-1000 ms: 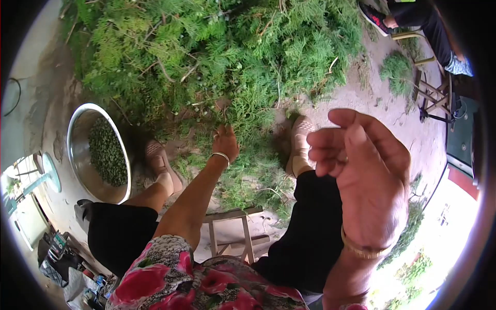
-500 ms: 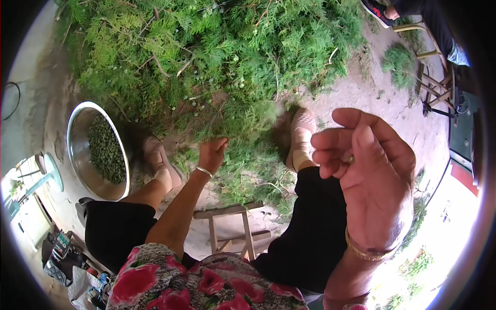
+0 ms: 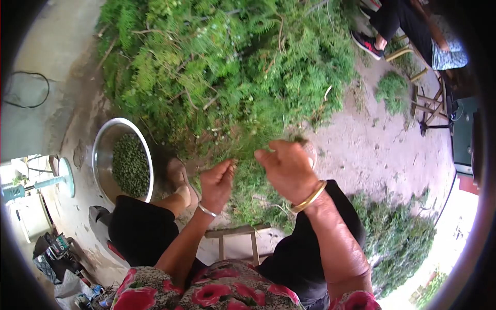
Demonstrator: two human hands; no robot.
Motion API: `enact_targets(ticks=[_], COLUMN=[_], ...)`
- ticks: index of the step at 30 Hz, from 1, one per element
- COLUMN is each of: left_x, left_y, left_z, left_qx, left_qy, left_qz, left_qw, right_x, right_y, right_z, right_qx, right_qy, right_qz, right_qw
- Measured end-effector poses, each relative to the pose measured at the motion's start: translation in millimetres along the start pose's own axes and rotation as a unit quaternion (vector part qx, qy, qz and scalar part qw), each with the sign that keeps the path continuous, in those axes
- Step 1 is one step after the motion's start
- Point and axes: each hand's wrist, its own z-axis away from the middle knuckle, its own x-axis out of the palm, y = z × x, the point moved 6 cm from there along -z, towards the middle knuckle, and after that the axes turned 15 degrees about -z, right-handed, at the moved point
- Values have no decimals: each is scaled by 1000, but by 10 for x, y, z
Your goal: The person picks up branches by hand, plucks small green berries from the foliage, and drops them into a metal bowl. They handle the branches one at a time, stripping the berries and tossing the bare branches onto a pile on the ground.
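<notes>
My left hand (image 3: 216, 186), with a silver bangle at the wrist, is closed in a pinch. From its fingertips a feathery evergreen sprig (image 3: 251, 140) seems to rise to the right; its outline blends into the greenery behind. My right hand (image 3: 290, 169), wearing a gold bangle, is close by on the right, back of the hand up. Its fingers are bent and drawn together near the sprig, and their tips are partly hidden. A metal basin (image 3: 105, 181) stands on the left, holding many small green cones (image 3: 130, 166).
A large heap of cut evergreen branches (image 3: 217, 77) covers the ground ahead. More cuttings (image 3: 395, 237) lie at right. A wooden stool (image 3: 237, 233) stands between my legs. A seated person (image 3: 400, 26) is at upper right, near a folding stool (image 3: 429, 106).
My right hand has moved left and down from close to the camera, toward my left hand. The view has shifted, and my left hand appears slightly lower.
</notes>
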Motion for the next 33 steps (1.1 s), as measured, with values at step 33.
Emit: enact_targets(ticks=[33], left_x=[-546], left_y=[1052], left_z=[-156], left_qx=[-21], left_qy=[-155], left_qz=[235], left_qw=[959], right_x=[536], right_y=[-283], right_z=[139], right_qx=[308], right_qy=[-153], right_qz=[-574], right_qw=[743])
